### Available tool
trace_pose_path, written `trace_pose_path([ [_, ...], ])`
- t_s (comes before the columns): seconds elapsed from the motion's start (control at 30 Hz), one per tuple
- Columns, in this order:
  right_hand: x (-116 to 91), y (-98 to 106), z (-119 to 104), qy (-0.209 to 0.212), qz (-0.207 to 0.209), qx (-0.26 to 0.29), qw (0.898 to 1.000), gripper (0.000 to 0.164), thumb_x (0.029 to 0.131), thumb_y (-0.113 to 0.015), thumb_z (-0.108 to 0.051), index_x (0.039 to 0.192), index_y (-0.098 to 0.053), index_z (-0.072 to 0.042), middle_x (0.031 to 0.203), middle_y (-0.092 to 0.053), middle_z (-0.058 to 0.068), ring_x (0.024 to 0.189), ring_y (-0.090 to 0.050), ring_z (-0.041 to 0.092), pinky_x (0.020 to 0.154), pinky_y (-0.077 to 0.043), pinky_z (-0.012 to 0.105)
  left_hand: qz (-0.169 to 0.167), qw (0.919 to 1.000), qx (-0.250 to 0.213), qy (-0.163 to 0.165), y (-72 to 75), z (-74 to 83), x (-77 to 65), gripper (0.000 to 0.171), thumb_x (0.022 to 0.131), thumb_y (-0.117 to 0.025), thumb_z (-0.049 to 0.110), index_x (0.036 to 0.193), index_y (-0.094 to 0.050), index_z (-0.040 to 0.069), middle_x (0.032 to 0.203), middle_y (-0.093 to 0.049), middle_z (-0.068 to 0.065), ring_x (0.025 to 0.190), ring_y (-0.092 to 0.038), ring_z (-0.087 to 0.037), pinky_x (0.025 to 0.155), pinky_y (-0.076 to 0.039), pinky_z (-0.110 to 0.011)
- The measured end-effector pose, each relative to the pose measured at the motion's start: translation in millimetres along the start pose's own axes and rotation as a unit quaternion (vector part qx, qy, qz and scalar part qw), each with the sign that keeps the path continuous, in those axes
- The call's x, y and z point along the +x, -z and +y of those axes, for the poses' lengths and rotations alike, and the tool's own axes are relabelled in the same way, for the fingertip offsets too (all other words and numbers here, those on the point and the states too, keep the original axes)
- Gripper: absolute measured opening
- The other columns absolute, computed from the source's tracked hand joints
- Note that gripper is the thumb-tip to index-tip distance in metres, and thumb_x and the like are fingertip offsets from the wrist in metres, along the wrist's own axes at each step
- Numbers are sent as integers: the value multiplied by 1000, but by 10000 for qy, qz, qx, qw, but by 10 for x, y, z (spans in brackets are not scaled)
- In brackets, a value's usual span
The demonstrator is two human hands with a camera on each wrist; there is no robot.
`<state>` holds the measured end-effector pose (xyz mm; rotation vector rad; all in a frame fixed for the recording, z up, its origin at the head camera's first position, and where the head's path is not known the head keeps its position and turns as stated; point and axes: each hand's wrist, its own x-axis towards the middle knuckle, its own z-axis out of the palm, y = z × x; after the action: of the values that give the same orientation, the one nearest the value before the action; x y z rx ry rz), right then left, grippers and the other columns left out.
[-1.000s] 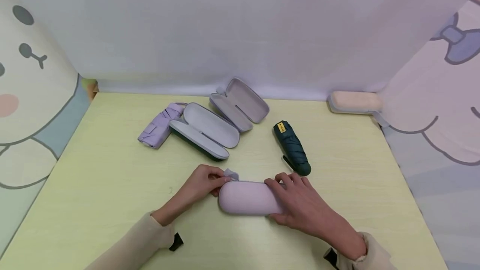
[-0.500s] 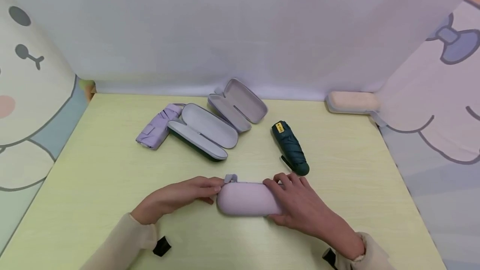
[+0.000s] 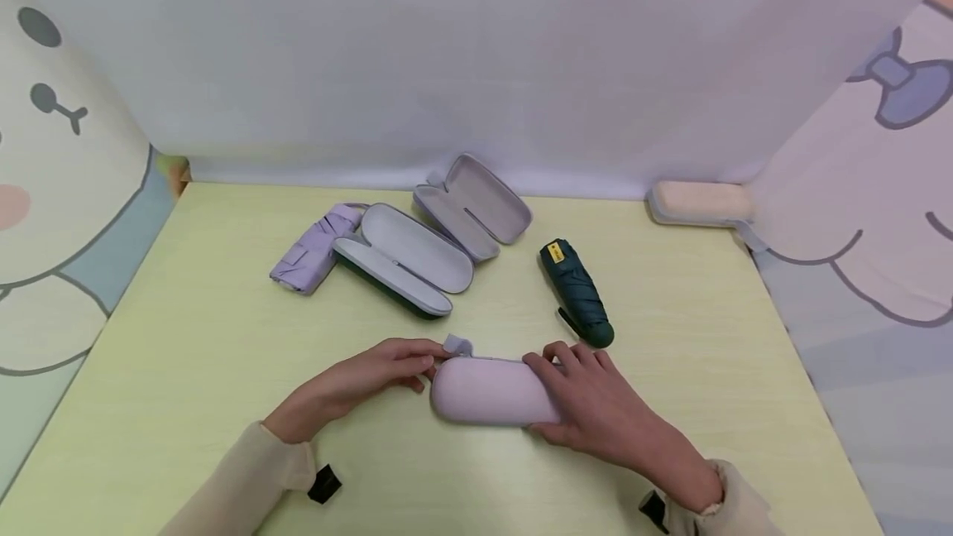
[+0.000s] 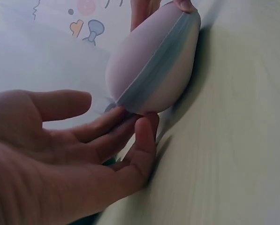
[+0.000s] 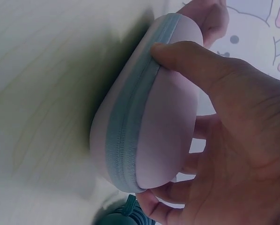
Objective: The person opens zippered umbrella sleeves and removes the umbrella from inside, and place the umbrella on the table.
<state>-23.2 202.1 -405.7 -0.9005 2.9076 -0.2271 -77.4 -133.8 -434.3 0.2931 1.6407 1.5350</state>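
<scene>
1. Two bare hands meet at a pale pink case [image 3: 491,391] lying on its side on a light yellow table [image 3: 186,387], near the middle of its near side.

2. Right hand [image 3: 584,395] grips the case's right end firmly, the thumb at the near side and the fingers over the far edge; the view from that wrist shows the thumb pressing beside a grey-blue zip [image 5: 130,122].

3. Left hand [image 3: 372,375] holds nothing, its fingers touching the case's left end next to a small grey tab [image 3: 457,345]; its grip stands wide, the thumb well apart from the fingers.

4. Dark green folded umbrella [image 3: 577,292], a yellow label [image 3: 556,252] at its far end, lies just beyond the right hand.

5. Beyond the left hand, a dark green case [image 3: 417,246] lies with its lid thrown back on a grey lining. Just left of it is a purple folded umbrella [image 3: 316,251]; whether they touch cannot be told.

6. Farther back, a mauve-lined case [image 3: 487,198] also lies spread wide, just beside the green one.

7. At the far right corner sits a peach case [image 3: 703,203] with a grey band.

8. Pale cloth [image 3: 447,64] hangs behind, with cartoon animals at left and right; beige sleeves [image 3: 238,482] reach in from the near side.
</scene>
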Motion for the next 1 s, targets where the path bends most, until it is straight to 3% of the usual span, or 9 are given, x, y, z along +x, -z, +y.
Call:
trace_pose_path([
  [0.23,14,4,1,-18,0,27,10000,78,76,-87,-57,139,-57,-22,123,-57,1,104,-54,25,88,-47,46,239,9997,-56,-73,-20,3,13,37,110,-52,25,140,-56,4,145,-57,-12,112,-59,-16,97,-51,-28],
  [0.47,7,14,-14,-45,-40,5,10000,75,79,-86,-55,139,-57,-21,123,-58,1,102,-54,24,87,-47,45,387,9964,698,-300,-61,34,110,36,111,-49,20,144,-61,14,148,-57,-10,113,-57,-18,96,-50,-34],
  [0.63,0,8,-15,-72,-97,57,9999,75,79,-86,-56,140,-57,-21,123,-58,1,103,-54,24,87,-48,46,415,9867,1426,-659,-69,67,230,34,111,-46,12,139,-64,7,133,-65,-15,97,-55,-15,87,-50,-28],
  [0.87,0,-4,-9,-140,-131,65,9998,77,78,-85,-58,140,-57,-22,123,-58,1,104,-54,25,88,-47,46,445,9705,2052,-1185,-21,93,368,27,106,-57,7,129,-70,4,127,-72,-14,113,-66,-16,91,-52,-19],
  [1.0,-3,-6,-11,-153,-80,16,9998,77,78,-86,-58,139,-58,-22,123,-58,1,103,-55,24,86,-48,45,524,9621,2274,-1408,-9,104,429,21,103,-63,6,120,-74,3,119,-75,-13,105,-67,-11,88,-54,-19],
])
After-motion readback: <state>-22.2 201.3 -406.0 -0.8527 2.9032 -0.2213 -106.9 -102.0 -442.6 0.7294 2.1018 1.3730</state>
